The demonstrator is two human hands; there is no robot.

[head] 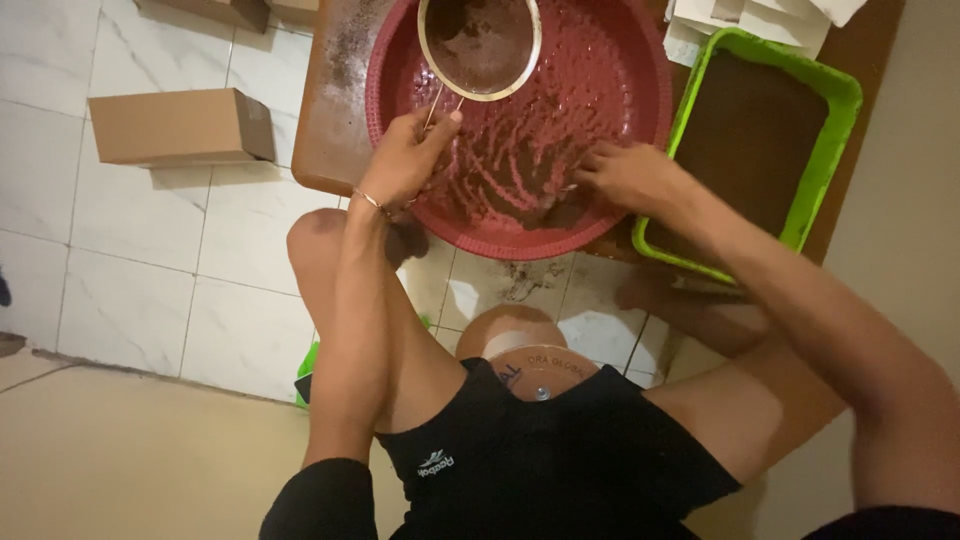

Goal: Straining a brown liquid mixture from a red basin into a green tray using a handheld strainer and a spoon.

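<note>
My left hand (405,155) grips the thin handle of a round metal sieve (480,45) that holds brown powder, above a large red round tray (625,90). The tray's ridged bottom is dusted with the same brown powder. My right hand (625,175) rests inside the tray near its front right rim, fingers curled down onto a small heap of powder; whether it holds anything I cannot tell. The tray lies on a low brown wooden board (335,110).
A green rectangular tray (835,140) of brown powder stands right of the red one, white papers (760,20) behind it. Cardboard boxes (180,125) lie on the white tiled floor at left. My bare knees and a round lidded container (530,345) are below.
</note>
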